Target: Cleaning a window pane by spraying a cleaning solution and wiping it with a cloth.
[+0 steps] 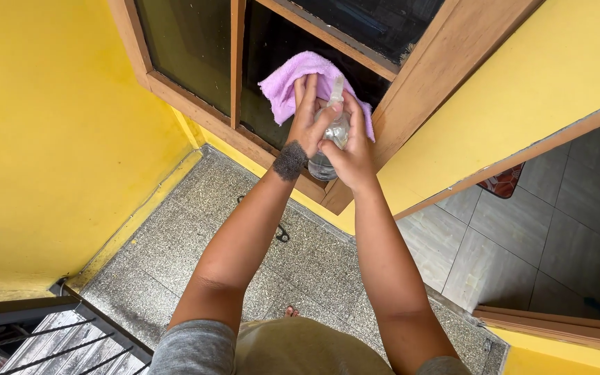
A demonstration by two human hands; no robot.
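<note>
Both hands meet w/ a clear spray bottle [329, 142] between them, raised in front of a dark window pane [196, 48]. Left hand [308, 114] presses its fingers vs the bottle's upper part, a purple cloth [287, 85] draped behind it at 11 o'clock. Right hand [353, 149] wraps the bottle body from 3 o'clock, clamped on it. Wooden window frame [446, 62] runs at 2 o'clock; yellow wall [50, 139] at 9; speckled floor [196, 229] below the forearms.
</note>
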